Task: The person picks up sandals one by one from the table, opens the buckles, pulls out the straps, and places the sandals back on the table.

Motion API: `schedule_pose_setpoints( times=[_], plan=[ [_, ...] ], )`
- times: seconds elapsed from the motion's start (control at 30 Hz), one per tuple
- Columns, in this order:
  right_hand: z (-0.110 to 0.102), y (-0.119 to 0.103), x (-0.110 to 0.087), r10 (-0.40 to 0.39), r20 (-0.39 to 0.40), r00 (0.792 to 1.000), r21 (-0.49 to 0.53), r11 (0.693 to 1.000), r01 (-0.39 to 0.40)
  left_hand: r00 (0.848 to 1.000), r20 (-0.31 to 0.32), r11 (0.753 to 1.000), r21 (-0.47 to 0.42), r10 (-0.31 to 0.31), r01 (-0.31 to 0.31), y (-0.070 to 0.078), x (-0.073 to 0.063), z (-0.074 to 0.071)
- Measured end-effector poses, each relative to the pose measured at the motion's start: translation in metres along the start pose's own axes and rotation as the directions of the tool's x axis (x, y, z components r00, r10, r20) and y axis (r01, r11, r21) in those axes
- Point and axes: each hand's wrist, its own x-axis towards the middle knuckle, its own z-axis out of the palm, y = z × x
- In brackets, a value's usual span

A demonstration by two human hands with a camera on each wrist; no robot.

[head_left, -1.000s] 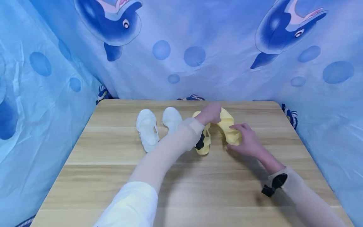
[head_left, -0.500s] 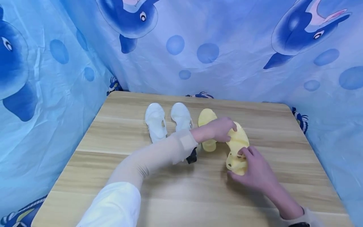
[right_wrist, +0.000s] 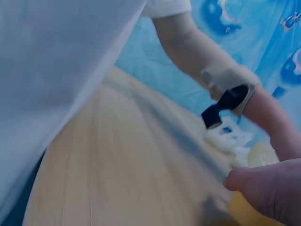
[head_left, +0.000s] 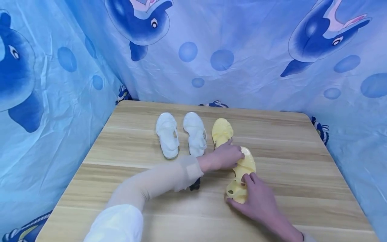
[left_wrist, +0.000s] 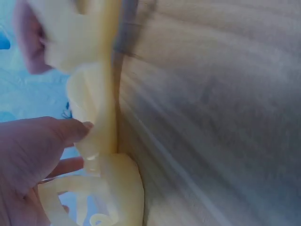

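Two pale yellow sandals are at the right of the row in the head view. The nearer yellow sandal (head_left: 246, 164) lies angled toward the person, with its strapped heel end closest. My right hand (head_left: 258, 198) grips that heel end, thumb on one side and fingers on the other. At its front part, my left hand (head_left: 226, 156) holds the left edge. The farther yellow sandal (head_left: 222, 129) is partly hidden behind my left hand. In the left wrist view, the thumb of my left hand (left_wrist: 33, 150) lies against yellow material. The right wrist view shows my right hand (right_wrist: 277, 188) over a yellow edge.
Two white sandals, a left one (head_left: 167, 136) and a right one (head_left: 195, 132), stand side by side left of the yellow ones. All are on a wooden table (head_left: 181, 218). A blue dolphin-print curtain (head_left: 254, 33) surrounds the table's back and sides.
Both hands have brought the yellow sandal from the back right toward the person and slightly left, and its angle has turned. The white sandals are now less covered by the left arm.
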Motion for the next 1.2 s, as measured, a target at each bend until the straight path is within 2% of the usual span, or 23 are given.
schedule_pose_setpoints(
  times=[0.1,0.17,0.23,0.3,0.37,0.4,0.5,0.6,0.73,0.8,0.87,1.03,1.1,1.2],
  plan=[
    [0.005,0.008,0.003,-0.024,0.059,0.998,0.088,0.996,0.019,0.998,-0.056,0.999,-0.038,-0.039,0.037,0.004,-0.01,-0.002],
    [0.001,0.018,0.006,-0.045,0.106,0.993,0.229,0.973,0.02,0.995,-0.08,0.993,-0.103,-0.064,0.056,0.009,-0.022,-0.007],
    [-0.008,0.029,0.01,-0.064,0.172,0.983,0.403,0.915,-0.011,0.991,-0.094,0.983,-0.167,-0.091,0.075,0.016,-0.035,-0.012],
    [-0.017,0.04,0.014,-0.096,0.23,0.969,0.524,0.851,-0.04,0.99,-0.096,0.975,-0.205,-0.102,0.08,0.025,-0.046,-0.014],
    [-0.025,0.049,0.018,-0.154,0.264,0.952,0.579,0.814,-0.029,0.991,-0.104,0.967,-0.249,-0.088,0.06,0.033,-0.052,-0.012],
    [-0.028,0.053,0.02,-0.183,0.283,0.942,0.588,0.809,-0.02,0.99,-0.116,0.957,-0.286,-0.077,0.041,0.037,-0.052,-0.01],
    [-0.036,0.064,0.027,-0.254,0.293,0.922,0.582,0.812,0.039,0.987,-0.158,0.893,-0.448,-0.039,-0.037,0.045,-0.047,0.0],
    [-0.044,0.076,0.034,-0.27,0.345,0.899,0.607,0.795,0.005,0.979,-0.197,0.814,-0.576,-0.05,-0.074,0.046,-0.037,0.011],
    [-0.046,0.087,0.037,-0.242,0.423,0.873,0.658,0.745,-0.113,0.975,-0.209,0.776,-0.626,-0.075,-0.075,0.045,-0.03,0.017],
    [-0.045,0.088,0.035,-0.216,0.433,0.875,0.671,0.725,-0.154,0.977,-0.201,0.768,-0.636,-0.067,-0.078,0.044,-0.027,0.018],
    [-0.044,0.087,0.032,-0.183,0.424,0.887,0.677,0.714,-0.176,0.981,-0.184,0.75,-0.657,-0.063,-0.075,0.044,-0.024,0.02],
    [-0.04,0.085,0.022,-0.097,0.376,0.922,0.642,0.744,-0.184,0.992,-0.111,0.697,-0.716,-0.056,-0.041,0.044,-0.022,0.025],
    [-0.037,0.084,0.017,-0.064,0.365,0.929,0.638,0.744,-0.2,0.995,-0.089,0.689,-0.724,-0.037,-0.039,0.045,-0.022,0.026],
    [-0.031,0.083,0.01,-0.033,0.352,0.935,0.655,0.723,-0.221,0.998,-0.069,0.673,-0.739,-0.006,-0.048,0.045,-0.021,0.03]
  ],
)
